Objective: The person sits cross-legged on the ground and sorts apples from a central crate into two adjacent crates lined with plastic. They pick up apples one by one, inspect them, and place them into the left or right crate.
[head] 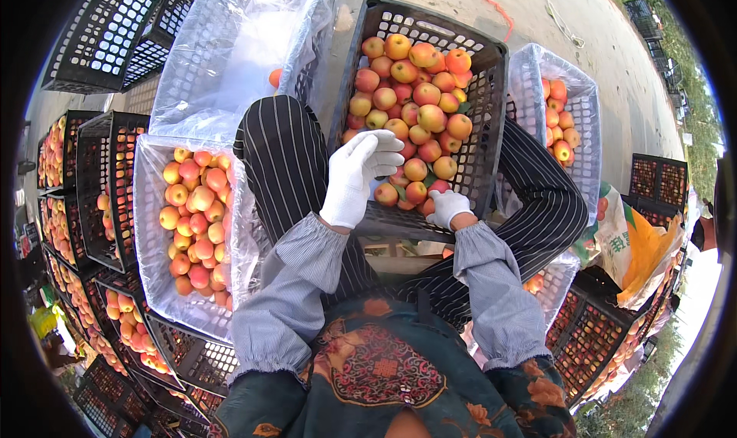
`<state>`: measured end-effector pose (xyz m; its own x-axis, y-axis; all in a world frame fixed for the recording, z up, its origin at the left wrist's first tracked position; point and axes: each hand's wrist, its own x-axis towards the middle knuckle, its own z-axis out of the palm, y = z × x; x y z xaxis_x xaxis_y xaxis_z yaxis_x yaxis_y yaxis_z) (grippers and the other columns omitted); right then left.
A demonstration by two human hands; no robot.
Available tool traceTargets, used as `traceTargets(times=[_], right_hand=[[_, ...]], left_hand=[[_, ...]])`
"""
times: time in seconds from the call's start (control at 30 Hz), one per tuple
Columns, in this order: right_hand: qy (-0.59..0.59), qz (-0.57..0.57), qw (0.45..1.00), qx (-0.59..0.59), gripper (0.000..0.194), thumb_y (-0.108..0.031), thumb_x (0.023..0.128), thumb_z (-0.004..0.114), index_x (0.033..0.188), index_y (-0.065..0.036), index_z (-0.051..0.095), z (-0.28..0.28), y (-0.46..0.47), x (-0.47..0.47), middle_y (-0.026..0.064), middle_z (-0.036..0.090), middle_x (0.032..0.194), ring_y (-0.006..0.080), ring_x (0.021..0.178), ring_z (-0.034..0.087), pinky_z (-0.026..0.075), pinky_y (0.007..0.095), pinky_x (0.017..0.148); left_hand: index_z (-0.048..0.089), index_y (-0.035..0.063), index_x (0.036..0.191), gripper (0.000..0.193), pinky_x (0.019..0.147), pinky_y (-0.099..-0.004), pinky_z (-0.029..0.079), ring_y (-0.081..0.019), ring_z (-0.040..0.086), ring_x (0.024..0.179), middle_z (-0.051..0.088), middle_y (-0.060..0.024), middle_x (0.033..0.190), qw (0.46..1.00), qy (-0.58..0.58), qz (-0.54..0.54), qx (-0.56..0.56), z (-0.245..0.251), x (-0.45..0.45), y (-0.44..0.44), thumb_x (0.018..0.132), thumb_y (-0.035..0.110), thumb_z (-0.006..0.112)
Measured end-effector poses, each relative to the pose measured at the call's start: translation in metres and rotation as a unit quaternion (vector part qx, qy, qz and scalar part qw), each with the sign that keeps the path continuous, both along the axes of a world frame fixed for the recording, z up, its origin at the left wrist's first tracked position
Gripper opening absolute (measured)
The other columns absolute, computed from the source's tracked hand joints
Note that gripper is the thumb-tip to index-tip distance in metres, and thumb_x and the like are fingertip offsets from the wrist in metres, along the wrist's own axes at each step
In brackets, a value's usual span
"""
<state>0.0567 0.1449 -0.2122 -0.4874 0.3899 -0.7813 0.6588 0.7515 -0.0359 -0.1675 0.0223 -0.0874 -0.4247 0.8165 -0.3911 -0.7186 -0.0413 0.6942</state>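
Observation:
A black plastic crate [374, 12] full of red-yellow apples [426, 93] stands between the person's knees. My left hand [360, 176], in a white knit glove, is raised over the crate's near left part, fingers curved apart from the thumb, with nothing seen in it. My right hand [448, 209], gloved alike, reaches into the near end of the crate. Its fingers rest on an apple [440, 187] by the near wall; whether they grip it is hard to tell. A few green leaves [463, 107] lie among the apples.
Film-lined crates of apples stand at left [138, 207] and right [593, 121]. Ahead on the left, another lined crate [201, 52] shows one apple [276, 78]. Stacked black crates [95, 184] fill the far left; a printed sack [619, 236] lies at right.

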Motion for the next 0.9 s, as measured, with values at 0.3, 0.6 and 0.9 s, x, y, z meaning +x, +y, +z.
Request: traceTargets(times=[0.3,0.6,0.9], right_hand=[[0.076,-0.169,0.979,-0.084,0.067,-0.045,0.075,0.075,0.131,-0.013,0.055,0.004,0.007,-0.004,0.0187,0.066,0.116,0.0317,0.1,0.068,0.055,0.0407,0.085],[0.381,-0.576,0.638,-0.342,0.051,-0.046,0.104,0.045,0.119,0.001,0.061,0.079,0.0,-0.008,0.0154,0.072,0.086,0.0201,0.059,0.069,0.05,0.0266,0.047],[0.334,-0.372,0.865,-0.037,0.036,-0.034,0.093,0.063,0.114,-0.005,0.068,0.062,0.026,0.007,0.0159,0.073,0.094,0.0284,0.078,0.071,0.056,0.0373,0.071]], left_hand=[[0.064,0.0027,0.119,0.029,0.078,-0.0281,0.052,-0.0168,0.07,0.092,0.071,-0.0101,0.11,0.994,0.054,-0.008,-0.091,-0.049,0.012,0.008,0.102,0.023,0.052],[0.048,0.0066,0.143,0.047,0.096,-0.0326,0.049,-0.0196,0.051,0.128,0.052,-0.0093,0.141,0.977,0.099,-0.185,-0.033,-0.049,0.039,0.008,0.103,0.029,0.054],[0.049,0.012,0.138,0.055,0.079,-0.0402,0.057,-0.0243,0.065,0.107,0.056,-0.0071,0.131,0.98,-0.13,-0.146,-0.04,-0.049,0.044,0.011,0.104,0.054,0.04]])
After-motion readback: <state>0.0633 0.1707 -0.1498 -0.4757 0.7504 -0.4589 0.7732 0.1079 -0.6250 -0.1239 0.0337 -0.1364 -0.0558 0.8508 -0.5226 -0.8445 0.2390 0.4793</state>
